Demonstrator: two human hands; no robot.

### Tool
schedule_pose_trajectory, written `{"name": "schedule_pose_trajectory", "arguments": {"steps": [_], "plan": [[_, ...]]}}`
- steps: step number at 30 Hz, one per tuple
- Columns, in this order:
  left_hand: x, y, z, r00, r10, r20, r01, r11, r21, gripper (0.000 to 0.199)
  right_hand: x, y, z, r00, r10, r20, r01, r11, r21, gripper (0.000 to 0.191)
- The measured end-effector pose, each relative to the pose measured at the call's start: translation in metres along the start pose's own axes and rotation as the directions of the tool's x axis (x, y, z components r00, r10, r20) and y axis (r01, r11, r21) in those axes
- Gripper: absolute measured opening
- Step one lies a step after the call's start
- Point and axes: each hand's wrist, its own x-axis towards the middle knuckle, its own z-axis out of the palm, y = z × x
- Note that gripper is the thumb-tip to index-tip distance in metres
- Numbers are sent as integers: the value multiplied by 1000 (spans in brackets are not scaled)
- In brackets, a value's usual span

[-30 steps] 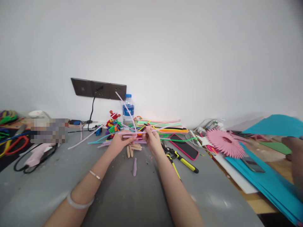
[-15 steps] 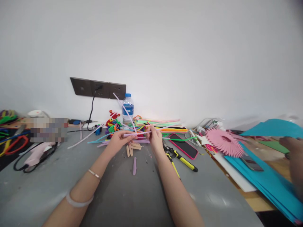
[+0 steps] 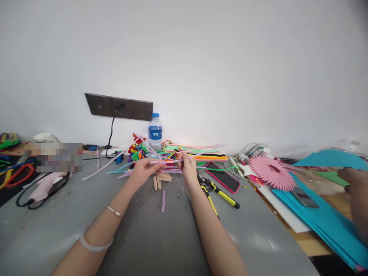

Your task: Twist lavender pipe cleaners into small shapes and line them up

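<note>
Above the far part of the grey table, my left hand [image 3: 146, 170] pinches lilac pipe cleaners [image 3: 171, 161] between thumb and fingers. My right hand [image 3: 187, 168] is closed on the same lilac stems a little further right, and a thin end sticks out past it. Below the hands lie several short beige folded pieces [image 3: 157, 183]. Nearer to me is a small lilac folded piece [image 3: 163, 201]. Loose pipe cleaners [image 3: 198, 157] in many colours are heaped behind my hands, partly hidden by them.
Yellow-handled pliers [image 3: 225, 196] and a pink-edged phone [image 3: 224, 179] lie right of my right arm. A water bottle [image 3: 155, 132] stands by the wall. At left is a pink corded tool [image 3: 43, 189]. A co-worker's hand [image 3: 352, 180] is near blue sheets [image 3: 324, 222] at far right.
The long lilac stem that rose in front of the bottle has dropped lower and now slants low beside it. Both my hands stay in nearly the same place.
</note>
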Motion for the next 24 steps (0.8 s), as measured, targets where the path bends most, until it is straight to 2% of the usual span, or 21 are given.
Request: {"name": "schedule_pose_trajectory", "arguments": {"steps": [12, 18, 21, 24], "plan": [[1, -3, -1, 1000, 3, -16, -3, 1000, 9, 39, -2, -6, 3, 998, -52, 32, 53, 998, -26, 47], [1, -2, -1, 1000, -17, -25, 16, 999, -36, 39, -3, -11, 7, 999, -18, 35, 14, 995, 101, 40], [-1, 2, 3, 998, -44, -42, 41, 996, -83, 39, -8, -17, 10, 985, 47, 167, -74, 985, 155, 32], [-3, 6, 7, 997, -66, -36, 60, 987, -152, 39, -15, -21, 13, 923, 81, 375, -129, 986, 105, 28]]}}
